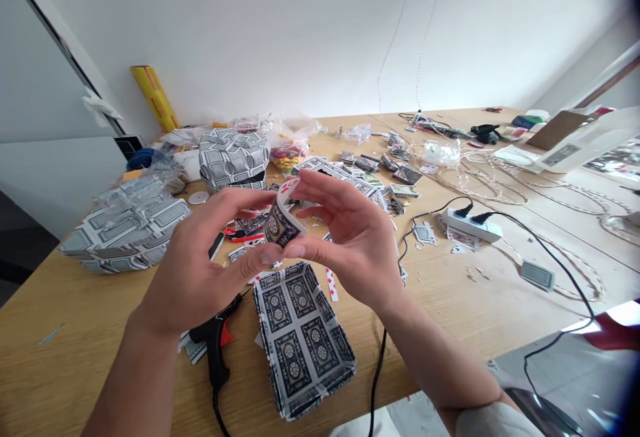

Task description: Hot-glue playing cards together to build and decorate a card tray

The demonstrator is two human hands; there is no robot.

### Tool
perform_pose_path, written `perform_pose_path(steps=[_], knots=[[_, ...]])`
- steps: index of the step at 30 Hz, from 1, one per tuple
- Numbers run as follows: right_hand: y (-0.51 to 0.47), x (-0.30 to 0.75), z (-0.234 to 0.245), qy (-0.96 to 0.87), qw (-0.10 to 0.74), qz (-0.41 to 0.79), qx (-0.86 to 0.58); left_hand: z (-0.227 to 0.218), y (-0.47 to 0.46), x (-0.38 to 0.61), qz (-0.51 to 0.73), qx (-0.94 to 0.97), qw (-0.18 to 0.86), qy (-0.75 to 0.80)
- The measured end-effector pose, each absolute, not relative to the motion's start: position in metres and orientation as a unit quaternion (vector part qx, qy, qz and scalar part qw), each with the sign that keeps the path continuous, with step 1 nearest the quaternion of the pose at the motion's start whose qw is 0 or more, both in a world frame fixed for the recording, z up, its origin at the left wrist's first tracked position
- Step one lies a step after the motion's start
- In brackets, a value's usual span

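Between both hands a playing card is bent into a curve, its dark patterned back toward me and a red-marked face showing at the top. My left hand grips its left side with thumb and fingers. My right hand pinches it from the right, thumbs almost meeting at its lower edge. Below them on the table lies a shallow box made of playing cards, open side up. A black hot glue gun with a red trigger rests left of the box, partly under my left forearm.
Woven card baskets stand at the back left, near a yellow roll. Scattered cards and scraps cover the middle. A white power strip with black plugs and looping cords lies to the right. A red-handled cutter sits behind my left hand.
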State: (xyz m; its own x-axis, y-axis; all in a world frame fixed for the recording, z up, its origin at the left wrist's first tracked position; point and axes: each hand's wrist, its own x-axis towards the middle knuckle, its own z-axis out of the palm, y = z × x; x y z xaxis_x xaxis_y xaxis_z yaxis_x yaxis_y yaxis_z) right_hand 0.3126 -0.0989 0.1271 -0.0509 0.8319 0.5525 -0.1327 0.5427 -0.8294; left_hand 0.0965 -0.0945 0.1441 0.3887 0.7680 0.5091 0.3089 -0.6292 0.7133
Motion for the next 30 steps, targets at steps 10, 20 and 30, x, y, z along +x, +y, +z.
perform_pose_path(steps=[10,20,30], knots=[[-0.1045,0.3107,0.1234,-0.611,0.633,0.386,-0.279,0.1406,-0.0995,0.1048,0.462,0.761,0.325,0.32],[-0.1062,0.3091,0.1238,-0.623,0.625,0.389,-0.263,0.1471,-0.1019,0.1025,0.457,0.724,0.399,0.327],[-0.1061,0.3065,0.1229,-0.628,0.638,0.362,-0.261,0.1436,-0.0985,0.1049,0.485,0.735,0.347,0.323]])
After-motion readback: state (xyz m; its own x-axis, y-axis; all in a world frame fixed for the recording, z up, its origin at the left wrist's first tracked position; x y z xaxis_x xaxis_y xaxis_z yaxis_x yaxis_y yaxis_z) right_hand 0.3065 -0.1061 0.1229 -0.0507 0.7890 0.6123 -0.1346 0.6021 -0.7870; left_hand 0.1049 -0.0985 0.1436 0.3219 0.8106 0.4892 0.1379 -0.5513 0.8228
